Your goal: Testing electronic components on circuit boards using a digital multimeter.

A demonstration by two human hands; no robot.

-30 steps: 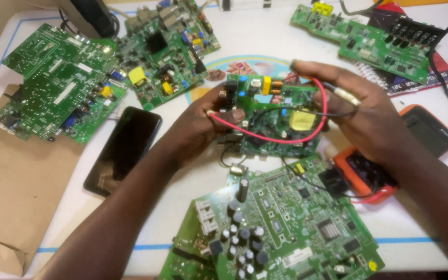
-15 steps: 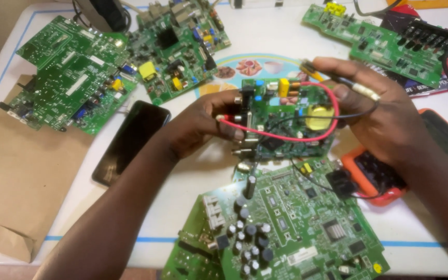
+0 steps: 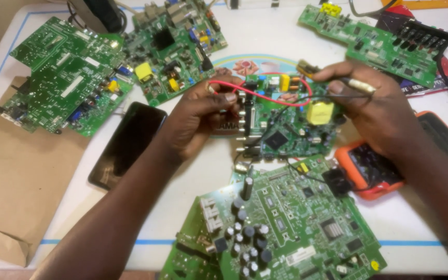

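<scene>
A small green circuit board (image 3: 286,122) with a yellow block component lies flat near the middle of the white table (image 3: 265,41), between the two hands. A red wire (image 3: 265,96) arcs across its upper part and a black wire (image 3: 265,122) loops down over its face. The left hand (image 3: 198,116) rests at the board's left edge, fingers curled together, with thumb and forefinger pinching the left end of the red wire. The right hand (image 3: 374,111) lies over the board's right edge, fingers closed around a slim probe (image 3: 356,83) whose pale body sticks out past the knuckles. Under that wrist lies an orange-cased meter (image 3: 369,171), partly covered. Just below the small board sits a larger green board (image 3: 286,228) studded with dark capacitors. A black phone (image 3: 128,142) lies face up to the left, beside a brown paper bag (image 3: 16,176). Two more green boards (image 3: 68,78) (image 3: 175,44) lie at the upper left, and a long narrow one (image 3: 374,44) at the upper right
</scene>
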